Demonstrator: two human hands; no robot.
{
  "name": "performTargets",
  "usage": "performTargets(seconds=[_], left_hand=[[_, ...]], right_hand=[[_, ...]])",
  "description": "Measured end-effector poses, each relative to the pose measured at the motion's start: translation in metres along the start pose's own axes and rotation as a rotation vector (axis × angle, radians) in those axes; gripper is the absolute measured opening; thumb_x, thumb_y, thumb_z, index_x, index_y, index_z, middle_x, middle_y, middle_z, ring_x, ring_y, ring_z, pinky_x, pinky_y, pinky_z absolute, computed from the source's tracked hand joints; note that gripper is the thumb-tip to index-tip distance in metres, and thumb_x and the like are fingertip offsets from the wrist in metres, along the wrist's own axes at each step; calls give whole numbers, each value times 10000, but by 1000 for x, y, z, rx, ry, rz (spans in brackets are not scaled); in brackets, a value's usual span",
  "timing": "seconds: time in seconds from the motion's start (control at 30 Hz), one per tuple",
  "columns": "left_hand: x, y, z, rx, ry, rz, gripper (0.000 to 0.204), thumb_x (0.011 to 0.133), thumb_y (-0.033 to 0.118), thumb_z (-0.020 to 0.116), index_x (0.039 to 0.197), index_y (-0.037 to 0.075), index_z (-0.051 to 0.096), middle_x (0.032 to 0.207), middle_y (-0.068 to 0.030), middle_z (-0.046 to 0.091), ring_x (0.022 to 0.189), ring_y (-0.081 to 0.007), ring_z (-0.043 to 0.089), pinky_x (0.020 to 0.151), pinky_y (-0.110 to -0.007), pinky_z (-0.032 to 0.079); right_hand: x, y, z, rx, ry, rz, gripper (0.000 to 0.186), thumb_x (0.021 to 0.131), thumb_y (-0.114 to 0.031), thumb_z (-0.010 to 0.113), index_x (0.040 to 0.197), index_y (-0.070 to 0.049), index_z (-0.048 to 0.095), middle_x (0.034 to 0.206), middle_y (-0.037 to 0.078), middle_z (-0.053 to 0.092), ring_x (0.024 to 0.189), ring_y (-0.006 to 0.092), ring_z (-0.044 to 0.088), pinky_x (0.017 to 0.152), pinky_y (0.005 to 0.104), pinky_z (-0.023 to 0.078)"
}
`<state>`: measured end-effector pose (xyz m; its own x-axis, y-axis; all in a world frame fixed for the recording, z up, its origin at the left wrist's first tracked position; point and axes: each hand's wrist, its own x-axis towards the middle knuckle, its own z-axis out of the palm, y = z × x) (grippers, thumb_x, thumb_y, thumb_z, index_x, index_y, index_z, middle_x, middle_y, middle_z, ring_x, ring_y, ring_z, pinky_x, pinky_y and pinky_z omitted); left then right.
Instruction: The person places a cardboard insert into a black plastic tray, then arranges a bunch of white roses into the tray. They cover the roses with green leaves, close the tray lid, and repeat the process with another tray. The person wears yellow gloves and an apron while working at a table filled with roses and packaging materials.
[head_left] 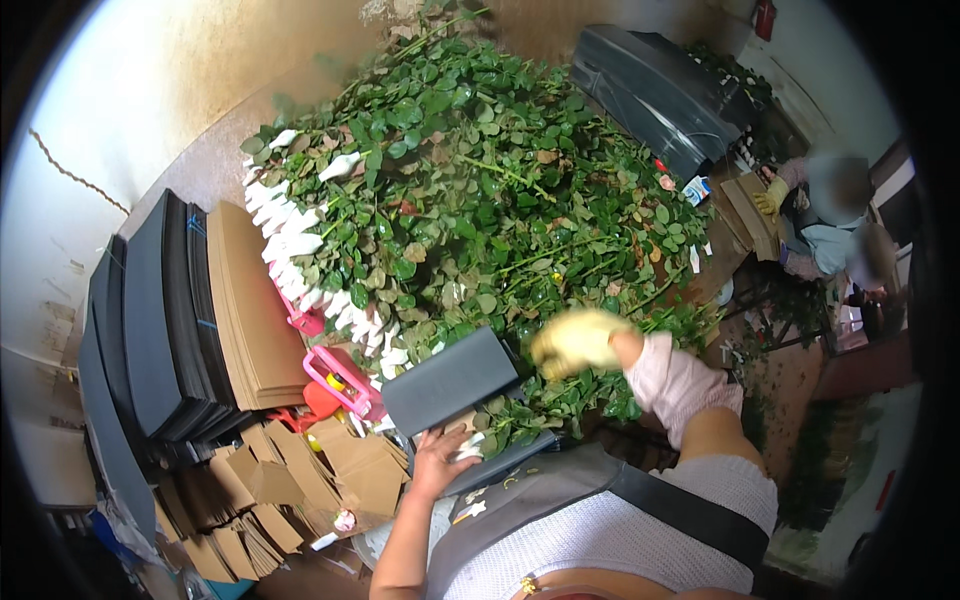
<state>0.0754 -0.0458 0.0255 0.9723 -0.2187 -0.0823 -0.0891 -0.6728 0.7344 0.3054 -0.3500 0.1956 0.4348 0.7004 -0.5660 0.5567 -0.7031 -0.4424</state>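
My bare left hand (446, 456) has its fingers spread at the lower edge of a folded dark grey board (450, 378), beside brown card and a few white-wrapped flower heads. Just right of that board, my right hand (570, 345), in a yellow glove, is over the leafy stems; it is blurred, so its grip is unclear. A large heap of green rose stems (430, 160) covers the work surface, with many white-wrapped heads (298, 242) along its left side. A pink plastic tool (355, 405) lies left of the grey board.
Upright stacks of dark sheets (160, 310) and brown sheets (250, 310) stand left. Folded cardboard pieces (275, 470) lie below them. A large dark wrapped object (650, 90) sits at the back right. Co-workers (840, 220), one in yellow gloves, work at the right.
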Motion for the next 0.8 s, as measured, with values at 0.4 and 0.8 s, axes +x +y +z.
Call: performTargets(seconds=[0.4, 0.8], left_hand=[[4, 14, -17, 63, -58, 15, 502, 805, 414, 824, 1242, 181, 739, 1335, -43, 688, 1289, -370, 577, 1104, -483, 383], [11, 7, -3, -124, 76, 33, 221, 876, 162, 749, 1079, 75, 753, 1033, -113, 715, 945, -316, 681, 843, -421, 538]], right_hand=[[207, 83, -201, -310, 962, 417, 496, 963, -91, 567, 1454, -157, 552, 1575, 107, 449, 1445, 208, 432, 1129, 274, 396], [-18, 12, -72, -429, 606, -401, 206, 854, -23, 569, 976, -134, 691, 907, 54, 707, 731, 243, 699, 554, 380, 575]])
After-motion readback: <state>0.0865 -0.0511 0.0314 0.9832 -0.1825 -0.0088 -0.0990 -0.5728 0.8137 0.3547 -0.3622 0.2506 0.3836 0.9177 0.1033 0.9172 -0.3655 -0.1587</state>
